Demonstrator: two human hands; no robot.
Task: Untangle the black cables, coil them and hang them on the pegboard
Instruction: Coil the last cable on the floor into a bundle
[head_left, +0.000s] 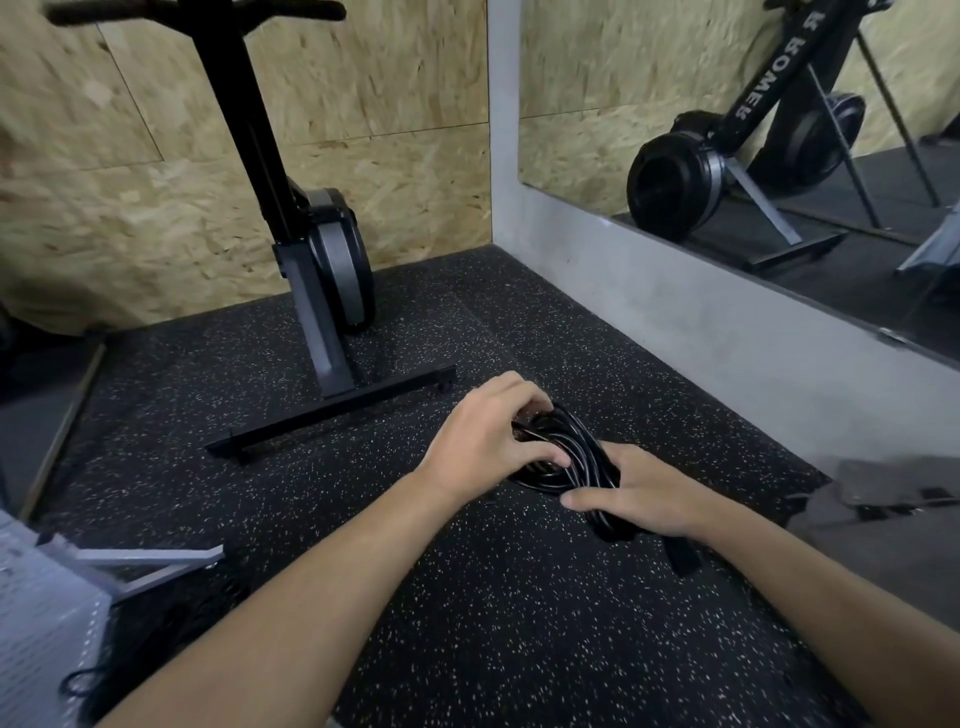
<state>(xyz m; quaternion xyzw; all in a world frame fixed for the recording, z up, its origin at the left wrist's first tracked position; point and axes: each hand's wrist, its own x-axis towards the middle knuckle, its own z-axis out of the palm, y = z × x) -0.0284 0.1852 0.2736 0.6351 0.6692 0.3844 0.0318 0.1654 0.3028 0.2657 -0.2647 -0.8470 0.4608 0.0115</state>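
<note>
A coil of black cable (569, 452) sits between both hands above the speckled black rubber floor. My left hand (488, 436) grips the coil's left and upper side with curled fingers. My right hand (641, 499) holds the coil's lower right side, thumb along the front; a black strap or plug end (683, 556) hangs below it. A white pegboard (39, 618) shows at the lower left edge, with more loose black cable (83, 686) lying dimly beside it on the floor.
A black rowing machine stand (322, 291) with its floor bar (332, 410) stands ahead on the mat. Wood-chip walls are behind, and a mirror (779, 130) above a grey ledge is on the right. A grey metal bracket (150, 564) lies by the pegboard.
</note>
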